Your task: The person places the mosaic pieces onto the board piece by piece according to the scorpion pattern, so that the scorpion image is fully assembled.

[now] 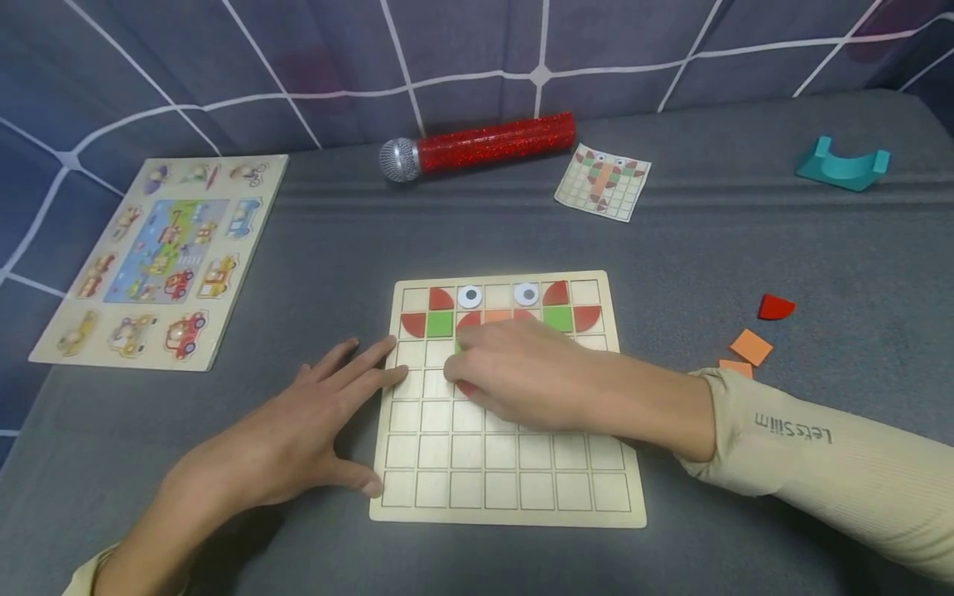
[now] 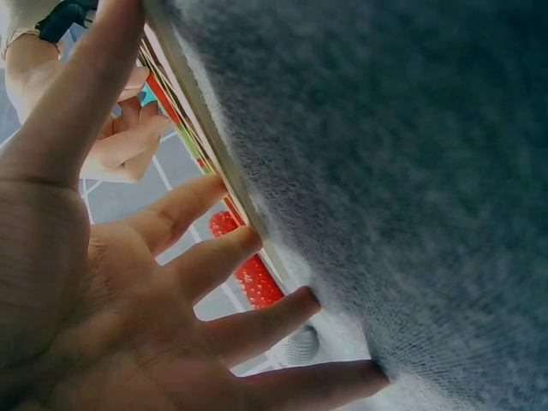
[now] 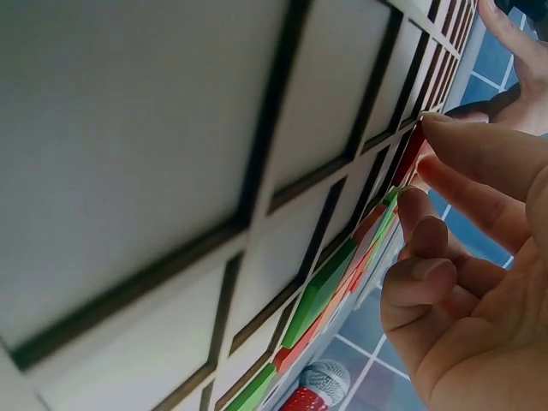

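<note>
A pale wooden grid board (image 1: 503, 515) lies on the grey cloth. Its upper rows hold red quarter-circle tiles (image 1: 413, 324), green square tiles (image 1: 440, 324) and two googly-eye discs (image 1: 470, 297). My right hand (image 1: 532, 377) is over the board's middle, covering some tiles. Between its thumb and a fingertip it pinches a red quarter-circle tile (image 3: 411, 152) at a grid cell, as the right wrist view shows. With fingers spread, my left hand (image 1: 309, 434) touches the board's left edge; in the left wrist view some fingertips rest on the cloth.
Loose at right are a red quarter-circle tile (image 1: 776, 307) and orange square tiles (image 1: 751, 348), one partly behind the sleeve. Behind the board lie a red glittery microphone (image 1: 492, 146) and a pattern card (image 1: 604, 182). A vehicle puzzle (image 1: 160, 265) lies left; a teal holder (image 1: 844, 165) stands far right.
</note>
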{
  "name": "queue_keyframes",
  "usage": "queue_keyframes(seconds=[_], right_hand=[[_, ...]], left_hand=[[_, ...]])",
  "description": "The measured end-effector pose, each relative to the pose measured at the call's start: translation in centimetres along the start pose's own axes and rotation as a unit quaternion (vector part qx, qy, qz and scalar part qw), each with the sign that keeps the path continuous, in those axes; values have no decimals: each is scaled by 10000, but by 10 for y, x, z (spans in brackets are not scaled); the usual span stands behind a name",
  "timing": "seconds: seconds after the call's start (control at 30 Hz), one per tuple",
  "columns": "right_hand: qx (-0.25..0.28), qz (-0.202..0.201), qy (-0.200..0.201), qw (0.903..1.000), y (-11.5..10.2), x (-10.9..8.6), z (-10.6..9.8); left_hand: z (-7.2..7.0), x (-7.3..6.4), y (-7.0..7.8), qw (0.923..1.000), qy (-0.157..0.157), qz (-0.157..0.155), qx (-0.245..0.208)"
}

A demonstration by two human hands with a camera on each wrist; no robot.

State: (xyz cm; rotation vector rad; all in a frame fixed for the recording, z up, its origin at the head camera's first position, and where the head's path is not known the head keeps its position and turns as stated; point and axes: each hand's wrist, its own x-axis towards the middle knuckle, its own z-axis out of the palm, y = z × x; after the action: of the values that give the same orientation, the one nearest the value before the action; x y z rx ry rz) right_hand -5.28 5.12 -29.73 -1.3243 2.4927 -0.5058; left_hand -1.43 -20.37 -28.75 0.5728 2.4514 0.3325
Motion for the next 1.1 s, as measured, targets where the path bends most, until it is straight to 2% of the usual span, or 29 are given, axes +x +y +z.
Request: queue_keyframes(seconds=[0.6,0.8,1.1], right_hand=[[240,230,71,9994,6,-10,0],[188,403,232,9987,15,-30,-6],[307,773,618,9946,38,-75,-17]], left_hand=[[1,-1,0,10000,-18,-88,40],[1,0,1,9999,-36,-162,-4],[0,1,1,9998,-48,-135,-124]])
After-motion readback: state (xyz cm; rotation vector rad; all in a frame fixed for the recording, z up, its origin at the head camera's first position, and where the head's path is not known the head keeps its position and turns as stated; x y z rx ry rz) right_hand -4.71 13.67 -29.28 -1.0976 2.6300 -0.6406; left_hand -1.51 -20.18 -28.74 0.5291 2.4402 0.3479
